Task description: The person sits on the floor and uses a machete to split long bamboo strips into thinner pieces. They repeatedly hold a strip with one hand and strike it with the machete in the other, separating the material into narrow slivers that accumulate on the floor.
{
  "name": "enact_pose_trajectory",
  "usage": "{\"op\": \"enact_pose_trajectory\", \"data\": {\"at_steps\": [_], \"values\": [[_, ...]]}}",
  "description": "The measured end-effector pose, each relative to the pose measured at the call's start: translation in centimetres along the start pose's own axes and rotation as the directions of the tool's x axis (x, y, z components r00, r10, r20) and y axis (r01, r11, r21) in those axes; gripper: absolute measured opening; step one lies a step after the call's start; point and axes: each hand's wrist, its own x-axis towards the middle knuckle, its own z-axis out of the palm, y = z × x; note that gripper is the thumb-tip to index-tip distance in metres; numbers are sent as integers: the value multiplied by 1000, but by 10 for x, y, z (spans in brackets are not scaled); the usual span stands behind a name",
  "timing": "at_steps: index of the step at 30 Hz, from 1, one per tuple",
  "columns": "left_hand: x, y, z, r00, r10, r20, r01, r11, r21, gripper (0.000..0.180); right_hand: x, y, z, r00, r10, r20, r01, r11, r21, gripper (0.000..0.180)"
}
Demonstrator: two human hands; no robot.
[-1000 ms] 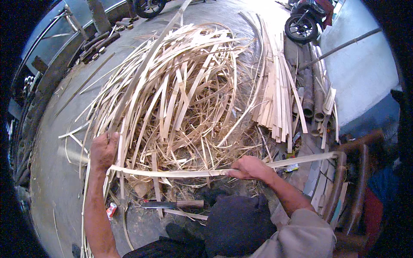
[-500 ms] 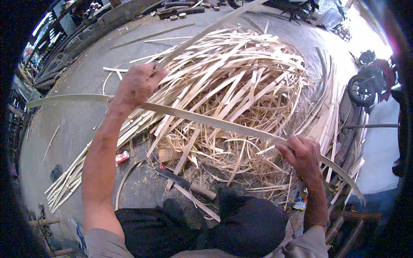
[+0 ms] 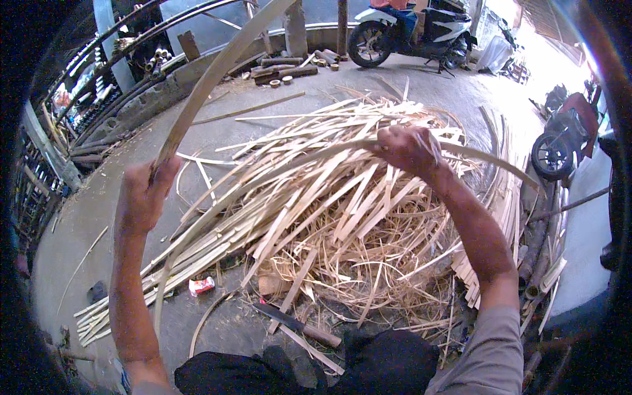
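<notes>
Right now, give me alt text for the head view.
Both hands grip bamboo strips above a big pile of split bamboo strips: left hand holds a long curved strip, right hand another. A knife lies near the knees; motorbikes stand behind.

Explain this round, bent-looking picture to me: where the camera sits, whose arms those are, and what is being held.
The camera is worn on a person's head and looks down, so the two forearms rising from the lower edge are that person's own. Its wide lens bends straight edges near the rim.

The left hand and the right hand are each closed on a long bamboo strip, which rises from the left hand toward the top of the picture. Whether both hands grip one strip I cannot tell.

Below them, on the concrete floor, lies a big pile of split bamboo strips. A knife lies near the person's dark-trousered knees, with a small red-and-white packet nearby. Motorbikes stand at the back and right.
</notes>
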Motion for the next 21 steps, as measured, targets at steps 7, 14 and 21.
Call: {"op": "enact_pose_trajectory", "data": {"at_steps": [7, 14, 21], "values": [[-98, -97, -30, 981, 193, -37, -169, 923, 347, 45, 60, 125, 63, 936, 261, -235, -349, 624, -699, 53], [-288, -230, 6, 974, -33, 225, -71, 896, 439, 42, 0, -40, 118, 680, 341, 650, -106, -831, 547, 83], [-425, -322, -40, 771, -595, 226, 381, 716, 585, 54, -76, -220, 123, 315, 240, 918, -258, -910, 326, 66]]}}
